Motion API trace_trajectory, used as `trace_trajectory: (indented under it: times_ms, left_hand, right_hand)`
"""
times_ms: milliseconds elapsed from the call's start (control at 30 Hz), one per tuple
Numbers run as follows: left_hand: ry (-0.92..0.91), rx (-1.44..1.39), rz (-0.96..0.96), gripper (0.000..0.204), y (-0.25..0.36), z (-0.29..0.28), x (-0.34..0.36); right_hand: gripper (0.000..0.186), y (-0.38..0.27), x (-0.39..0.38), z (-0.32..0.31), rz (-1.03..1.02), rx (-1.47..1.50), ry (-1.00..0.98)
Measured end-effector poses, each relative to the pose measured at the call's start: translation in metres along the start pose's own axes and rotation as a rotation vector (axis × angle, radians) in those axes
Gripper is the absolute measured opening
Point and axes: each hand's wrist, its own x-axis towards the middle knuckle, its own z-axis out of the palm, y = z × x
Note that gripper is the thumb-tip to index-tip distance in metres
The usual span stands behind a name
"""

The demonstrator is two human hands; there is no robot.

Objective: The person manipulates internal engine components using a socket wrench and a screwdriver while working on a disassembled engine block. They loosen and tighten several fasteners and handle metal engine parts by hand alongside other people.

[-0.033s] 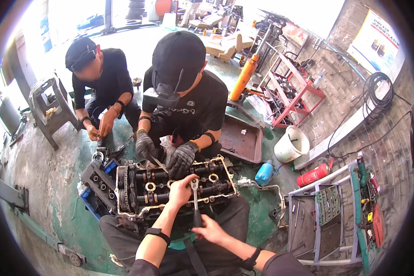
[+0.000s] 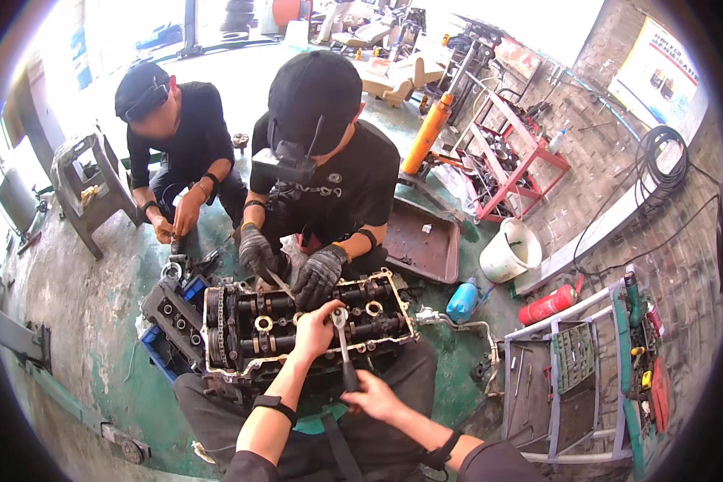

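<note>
Ratchet wrench stands on the cylinder head, left hand closed around its head, right hand gripping the handle; best keep it square on the bolt.

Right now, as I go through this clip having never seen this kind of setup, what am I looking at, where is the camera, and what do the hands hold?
The picture comes from a wide fisheye camera worn on a person's head, looking down; the bare forearms rising from the bottom edge are that person's own. Their left hand steadies the head of a ratchet wrench, and their right hand grips its handle. The wrench sits on an engine cylinder head resting on the green floor. Opposite, a co-worker's gloved hands work on the same part with a thin tool. A second person crouches behind. A white bucket and a red cylinder stand to the right.
</note>
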Motion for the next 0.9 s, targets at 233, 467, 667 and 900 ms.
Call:
trace_trajectory:
  times_ms: [233,467,667,900]
  left_hand:
    - [-0.096,0.025,-0.161,0.036,-0.003,0.0,0.004]
    - [-0.19,-0.112,-0.304,0.037,0.007,-0.002,0.004]
    - [-0.181,-0.05,-0.19,0.037,-0.004,0.002,0.002]
    - [-0.168,-0.009,-0.194,0.037,-0.014,-0.001,0.003]
  right_hand:
    - [0.044,-0.023,-0.008,-0.096,-0.123,-0.105,0.334]
    - [0.033,-0.027,0.03,-0.144,-0.177,0.096,0.487]
    - [0.027,-0.032,0.049,-0.143,-0.186,0.012,0.599]
    - [0.027,-0.022,0.021,-0.105,-0.095,-0.112,0.513]
